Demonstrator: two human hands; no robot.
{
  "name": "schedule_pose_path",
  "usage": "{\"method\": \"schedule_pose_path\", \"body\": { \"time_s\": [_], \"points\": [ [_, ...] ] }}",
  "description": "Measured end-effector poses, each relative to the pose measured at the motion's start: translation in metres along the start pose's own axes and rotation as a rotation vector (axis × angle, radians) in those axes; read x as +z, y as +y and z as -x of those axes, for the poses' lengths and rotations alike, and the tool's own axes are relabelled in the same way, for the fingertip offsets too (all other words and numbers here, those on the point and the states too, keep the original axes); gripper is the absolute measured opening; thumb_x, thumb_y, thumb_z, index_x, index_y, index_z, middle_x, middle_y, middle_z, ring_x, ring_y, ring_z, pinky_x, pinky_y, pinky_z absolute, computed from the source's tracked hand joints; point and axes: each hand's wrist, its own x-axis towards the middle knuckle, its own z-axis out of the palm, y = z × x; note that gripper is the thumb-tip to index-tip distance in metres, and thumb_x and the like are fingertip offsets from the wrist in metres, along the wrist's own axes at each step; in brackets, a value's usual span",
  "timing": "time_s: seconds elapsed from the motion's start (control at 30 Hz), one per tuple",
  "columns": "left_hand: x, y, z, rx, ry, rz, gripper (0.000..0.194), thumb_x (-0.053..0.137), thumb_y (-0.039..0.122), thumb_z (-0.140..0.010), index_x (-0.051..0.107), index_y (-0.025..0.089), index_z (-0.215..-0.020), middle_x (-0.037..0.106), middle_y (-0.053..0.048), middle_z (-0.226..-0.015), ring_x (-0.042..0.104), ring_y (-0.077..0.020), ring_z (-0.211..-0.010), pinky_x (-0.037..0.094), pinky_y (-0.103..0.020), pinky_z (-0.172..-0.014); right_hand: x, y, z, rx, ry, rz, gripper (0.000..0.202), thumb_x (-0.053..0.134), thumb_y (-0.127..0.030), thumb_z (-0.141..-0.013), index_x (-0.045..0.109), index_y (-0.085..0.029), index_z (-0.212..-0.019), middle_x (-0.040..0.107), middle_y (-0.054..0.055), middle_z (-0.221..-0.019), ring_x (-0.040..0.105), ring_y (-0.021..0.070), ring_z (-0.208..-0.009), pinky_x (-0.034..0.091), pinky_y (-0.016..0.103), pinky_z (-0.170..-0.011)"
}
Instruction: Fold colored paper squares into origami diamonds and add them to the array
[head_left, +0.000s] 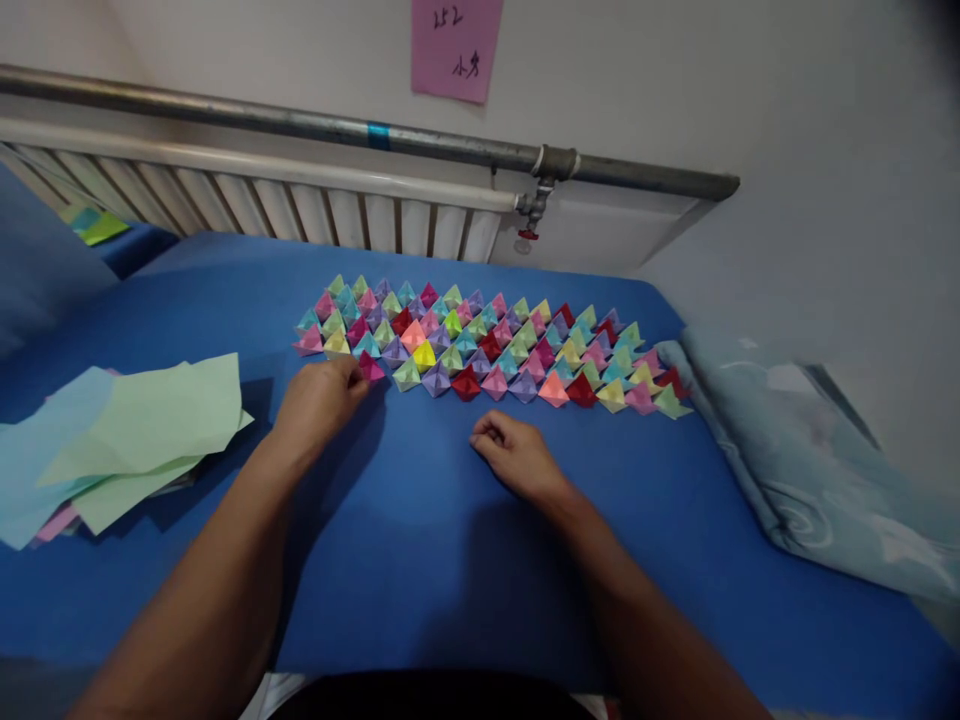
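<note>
Small folded paper boats (491, 346) in many colours stand in close rows across the blue surface (420, 540). At the front left corner of these rows, my left hand (319, 395) pinches a magenta paper boat (370, 367) between thumb and fingers. Beside it in the front row is a pale green boat (406, 376). My right hand (517, 450) rests on the blue surface just in front of the rows, its fingers curled in, with nothing showing in them. It is apart from the boats; the closest is a pink one (495, 382).
Loose sheets of green, blue and pink paper (150, 420) lie in a pile at the left. A folded light blue blanket (810, 460) sits at the right. Behind the far edge are a white radiator (345, 215), a metal pipe (300, 120) and a red-handled valve (528, 235).
</note>
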Motion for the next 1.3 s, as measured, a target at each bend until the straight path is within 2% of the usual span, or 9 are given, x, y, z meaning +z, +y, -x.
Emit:
{"method": "schedule_pose_path", "body": {
  "time_s": [0.2,0.47,0.9,1.0,1.13,1.3],
  "points": [
    [0.014,0.0,-0.009,0.024,-0.029,-0.018,0.019,0.055,0.03,-0.088,0.071,0.022,-0.085,0.072,-0.008,-0.08,0.064,-0.0237,-0.072,0.035,-0.032,-0.061,-0.001,0.0,0.0,-0.002,-0.008,0.011,0.008,0.057,-0.026,-0.077,0.057,-0.022,-0.071,0.05,-0.006,-0.059,0.047,0.0115,-0.058,0.036,0.023,-0.057],
    [0.018,0.0,-0.012,0.006,0.019,0.017,0.02,0.053,0.027,-0.088,0.072,0.021,-0.089,0.073,-0.008,-0.084,0.065,-0.0234,-0.075,0.039,-0.032,-0.063,0.0,0.002,0.0,-0.002,-0.014,0.033,0.007,0.056,-0.024,-0.078,0.058,-0.022,-0.072,0.053,-0.005,-0.061,0.048,0.0115,-0.059,0.037,0.023,-0.058],
    [0.024,-0.001,-0.016,0.038,-0.005,0.051,0.018,0.054,0.028,-0.089,0.071,0.022,-0.091,0.075,-0.008,-0.088,0.066,-0.0228,-0.078,0.04,-0.031,-0.066,0.001,0.002,0.0,-0.011,-0.015,0.056,0.007,0.057,-0.023,-0.079,0.058,-0.022,-0.072,0.054,-0.005,-0.063,0.049,0.0115,-0.06,0.038,0.024,-0.06],
    [0.022,0.001,-0.015,0.022,-0.003,0.091,0.02,0.056,0.031,-0.089,0.071,0.02,-0.097,0.075,-0.009,-0.09,0.067,-0.0244,-0.08,0.042,-0.032,-0.067,0.001,0.002,0.0,-0.015,-0.018,0.062,0.006,0.056,-0.022,-0.079,0.058,-0.022,-0.073,0.054,-0.005,-0.062,0.049,0.0116,-0.06,0.037,0.024,-0.06],
    [0.017,0.0,-0.012,-0.037,0.058,0.145,0.026,0.055,0.036,-0.089,0.071,0.021,-0.105,0.076,-0.008,-0.09,0.068,-0.0254,-0.083,0.044,-0.033,-0.069,0.001,0.002,0.001,-0.013,-0.013,0.075,0.006,0.057,-0.022,-0.079,0.058,-0.022,-0.072,0.055,-0.005,-0.063,0.049,0.0117,-0.06,0.038,0.024,-0.06],
    [0.014,-0.01,-0.013,-0.097,0.169,0.092,0.031,0.046,0.026,-0.091,0.071,0.021,-0.109,0.077,-0.009,-0.101,0.069,-0.0264,-0.092,0.048,-0.034,-0.076,0.001,0.002,0.001,-0.036,-0.014,0.076,0.007,0.056,-0.022,-0.078,0.057,-0.022,-0.072,0.054,-0.005,-0.062,0.048,0.0116,-0.059,0.038,0.023,-0.059]
  ]
}}
